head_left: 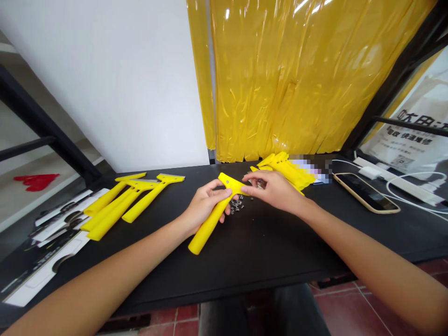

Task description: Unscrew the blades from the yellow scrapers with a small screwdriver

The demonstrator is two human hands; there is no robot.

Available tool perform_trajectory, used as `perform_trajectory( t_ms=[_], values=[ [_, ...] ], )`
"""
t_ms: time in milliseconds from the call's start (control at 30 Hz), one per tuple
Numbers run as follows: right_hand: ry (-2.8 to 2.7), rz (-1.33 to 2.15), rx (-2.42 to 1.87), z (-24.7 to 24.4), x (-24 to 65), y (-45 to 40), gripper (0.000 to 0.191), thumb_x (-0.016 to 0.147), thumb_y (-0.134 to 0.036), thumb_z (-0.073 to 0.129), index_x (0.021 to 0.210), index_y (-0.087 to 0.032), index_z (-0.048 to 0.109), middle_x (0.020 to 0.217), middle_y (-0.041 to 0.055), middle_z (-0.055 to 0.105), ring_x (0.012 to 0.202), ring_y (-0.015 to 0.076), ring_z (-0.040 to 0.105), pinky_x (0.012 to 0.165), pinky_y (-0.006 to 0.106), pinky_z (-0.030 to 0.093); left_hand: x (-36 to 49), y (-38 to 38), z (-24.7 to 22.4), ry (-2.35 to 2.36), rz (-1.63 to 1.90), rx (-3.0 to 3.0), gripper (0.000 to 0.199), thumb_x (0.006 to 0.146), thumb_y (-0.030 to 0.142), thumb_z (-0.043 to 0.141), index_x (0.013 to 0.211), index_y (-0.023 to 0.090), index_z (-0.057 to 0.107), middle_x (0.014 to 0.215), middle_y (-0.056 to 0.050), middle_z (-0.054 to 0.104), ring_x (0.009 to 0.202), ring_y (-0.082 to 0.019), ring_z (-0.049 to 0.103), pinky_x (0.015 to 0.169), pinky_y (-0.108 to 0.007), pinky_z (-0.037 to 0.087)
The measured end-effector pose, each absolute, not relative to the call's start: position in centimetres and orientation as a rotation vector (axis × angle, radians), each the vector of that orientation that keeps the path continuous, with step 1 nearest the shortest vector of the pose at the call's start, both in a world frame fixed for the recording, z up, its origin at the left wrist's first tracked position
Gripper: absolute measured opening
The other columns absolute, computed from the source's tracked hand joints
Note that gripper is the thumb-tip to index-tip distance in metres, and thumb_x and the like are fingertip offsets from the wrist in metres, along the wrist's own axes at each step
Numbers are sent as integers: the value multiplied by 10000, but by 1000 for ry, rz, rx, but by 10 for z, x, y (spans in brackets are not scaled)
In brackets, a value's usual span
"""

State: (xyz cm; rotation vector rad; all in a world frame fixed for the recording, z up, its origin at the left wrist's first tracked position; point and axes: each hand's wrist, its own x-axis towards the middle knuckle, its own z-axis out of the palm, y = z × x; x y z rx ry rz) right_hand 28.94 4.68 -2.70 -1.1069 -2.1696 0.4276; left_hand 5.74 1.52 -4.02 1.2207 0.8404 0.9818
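A yellow scraper (210, 228) is held slanted above the black tabletop, its wide head away from me and its handle toward me. My left hand (199, 205) is closed around it just below the head, thumb on top. At the right end of the head, my right hand (278, 189) pinches with thumb and fingertips; whether a small part is also between them is hidden. A small screw or hole shows on the head. Beneath the hands lies a scatter of small metal nuts or screws (238, 205), partly covered by the fingers.
Several yellow scrapers (143, 212) lie at left beside white-and-black cardboard packages (45, 270). Behind my right hand is a heap of yellow scraper parts (297, 175). Farther right are a phone (366, 191), a power strip (402, 182) and white cables. A yellow plastic curtain (297, 79) hangs behind.
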Motion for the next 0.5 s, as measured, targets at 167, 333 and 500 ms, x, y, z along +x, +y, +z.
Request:
perform_trajectory(
  t_ms=[167,333,500],
  values=[
    [-2263,306,-979,-35,282,44,359,878,-528,697,1070,-226,711,940,39,673,841,184,622,755,304,461,60,12,-43,860,935,1220,335,856,355,757,1109,184,620,898,-80,734,559,-134,640,417,-221,512],
    [-2274,290,-978,-39,283,46,295,877,-472,714,1000,-211,654,941,31,656,848,183,622,767,308,462,60,12,-37,917,895,1231,324,868,370,736,1118,192,634,746,-28,686,500,-129,602,391,-214,475],
    [-2180,316,-910,-29,281,37,217,891,-354,703,1049,-219,644,980,41,668,845,177,610,727,289,464,52,10,-26,963,978,1600,367,844,384,755,1163,212,705,839,-49,698,629,-170,637,432,-225,479]
  ],
)
